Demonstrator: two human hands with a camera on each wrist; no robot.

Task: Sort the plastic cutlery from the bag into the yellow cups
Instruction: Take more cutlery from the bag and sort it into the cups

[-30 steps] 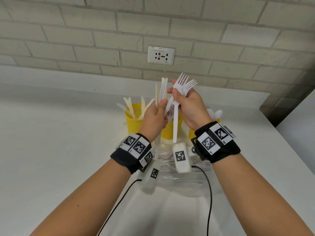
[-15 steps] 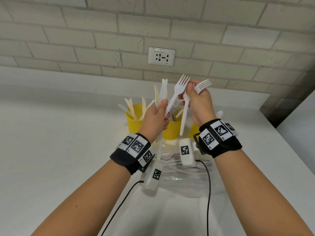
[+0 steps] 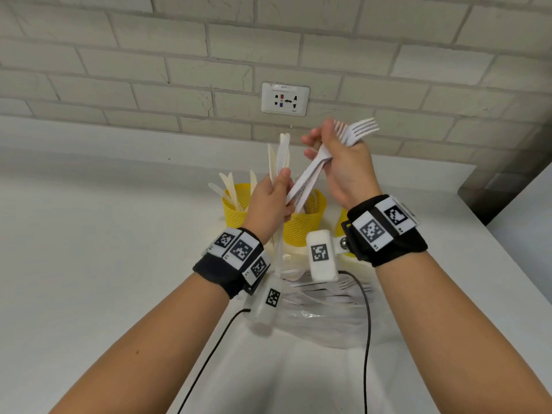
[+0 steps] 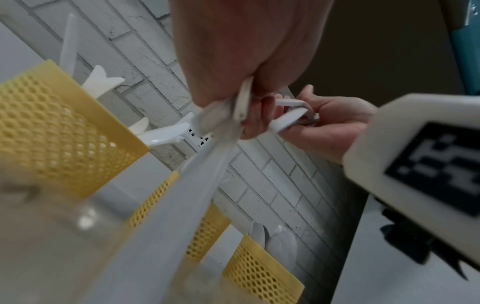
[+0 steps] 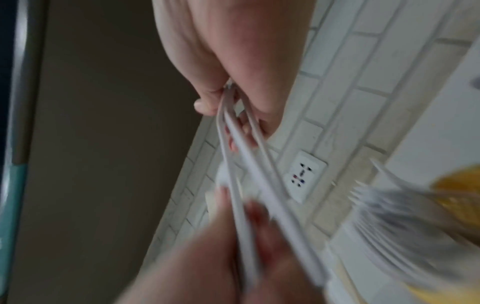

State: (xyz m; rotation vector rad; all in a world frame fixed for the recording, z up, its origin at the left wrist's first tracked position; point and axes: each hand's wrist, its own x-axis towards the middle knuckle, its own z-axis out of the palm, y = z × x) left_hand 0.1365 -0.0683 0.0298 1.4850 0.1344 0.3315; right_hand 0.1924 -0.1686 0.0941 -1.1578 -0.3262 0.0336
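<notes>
You are partway through the sort. Your right hand (image 3: 343,168) has its grip closed round a small bundle of white forks (image 3: 328,156), tines up and to the right, handles slanting down toward your left hand (image 3: 270,201). That hand grips a few upright knives (image 3: 282,158), and the fork handles reach its fingers, so the two bundles are not yet fully apart.

Three yellow cups (image 3: 304,225) stand in a row by the wall. The left cup (image 3: 236,210) already holds several knives. The middle one sits right behind your hands; the right wrist view shows fork tines over a yellow rim, blurred, so forks seem to be in one already. The right cup (image 3: 342,225) is mostly hidden behind your right wristband; the left wrist view shows rounded white pieces in it, likely spoons.

More remains: the clear bag (image 3: 322,309) lies on the white tabletop (image 3: 104,249) just under your wrists, with cutlery in it.

Around you are the brick wall with a socket (image 3: 285,99) and the wrist camera cables (image 3: 366,339) trailing over the bag. I judge the cables and the bag's loose plastic the likeliest snags; the knives sticking out of the left cup crowd that opening.
</notes>
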